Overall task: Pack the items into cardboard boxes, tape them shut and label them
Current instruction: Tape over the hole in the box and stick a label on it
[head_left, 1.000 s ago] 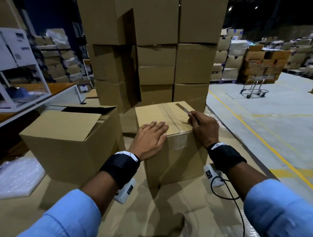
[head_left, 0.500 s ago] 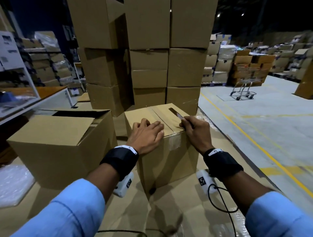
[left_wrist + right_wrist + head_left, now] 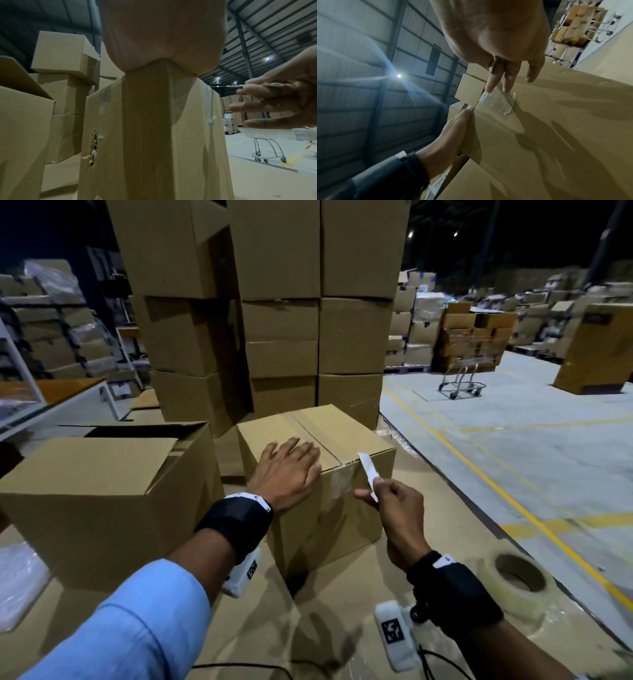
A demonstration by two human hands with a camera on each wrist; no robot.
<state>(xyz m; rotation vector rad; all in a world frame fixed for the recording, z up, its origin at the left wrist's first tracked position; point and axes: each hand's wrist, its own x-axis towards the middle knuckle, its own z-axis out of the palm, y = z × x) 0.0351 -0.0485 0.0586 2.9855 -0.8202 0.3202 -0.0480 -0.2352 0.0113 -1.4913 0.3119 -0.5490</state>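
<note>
Cardboard box (image 3: 329,510) taped | left hand (image 3: 286,470) flat on top | right hand (image 3: 394,508) fingers pinch white strip (image 3: 369,474)

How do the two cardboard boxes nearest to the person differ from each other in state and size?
The small box is closed, with tape along its top seam; the large box left of it has its top partly open, one flap folded over. The left hand rests flat on the small box; nothing touches the large box. Both are plain brown cardboard on the same surface.
</note>
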